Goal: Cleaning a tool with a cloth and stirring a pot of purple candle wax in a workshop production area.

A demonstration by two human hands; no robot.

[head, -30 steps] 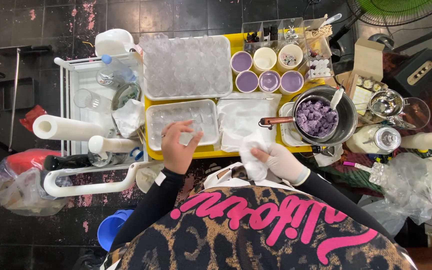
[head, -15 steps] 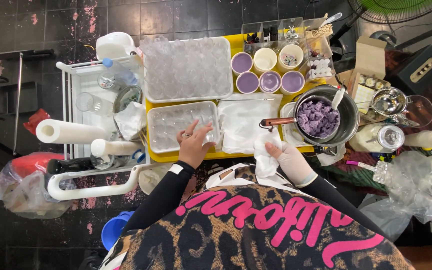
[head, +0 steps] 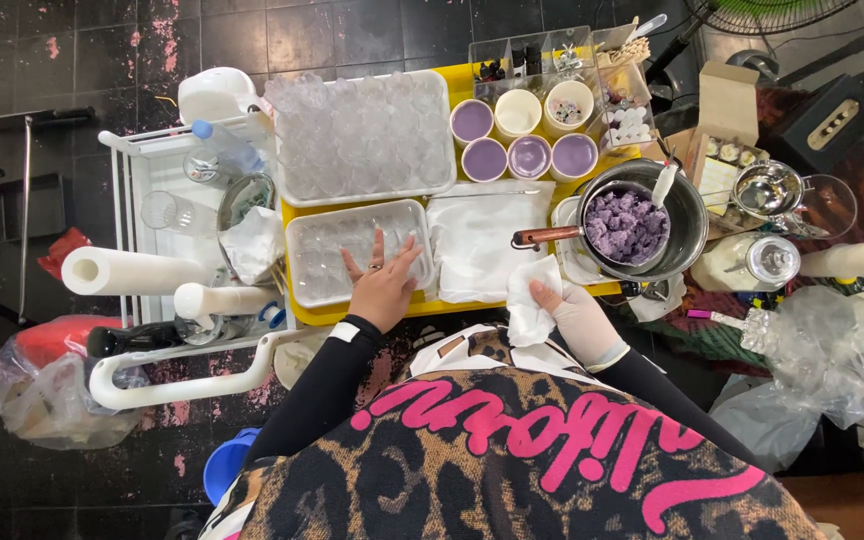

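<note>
The left hand (head: 384,285) lies flat on the clear plastic tray (head: 357,250), fingers (head: 379,245) spread apart and pressing down on its near right part. The tray sits on the yellow worktop (head: 462,78), at its front left corner.

The right hand (head: 574,315), in a pale glove, is at the front edge of the worktop, right of the tray. Its fingers are closed around a crumpled white paper towel (head: 532,300).

Handling, judged from appearance:
- Clear plastic tray: thin moulded plastic, likely light and flexible, likely to slide on the smooth worktop. A flat palm on top steadies it; to lift it, take hold at the rim on the two short sides.
- Paper towel: soft, light, compressible. A loose fist grip is sufficient.

Around the tray:
- Behind it: a larger clear tray of cups (head: 362,135).
- Right of it: a white cloth (head: 482,240), then a metal pot (head: 672,215) holding purple pieces (head: 624,225).
- Behind the cloth: round cups with purple and cream filling (head: 512,140).
- Left of it: a white cart (head: 167,190) with a paper roll (head: 127,270).
</note>
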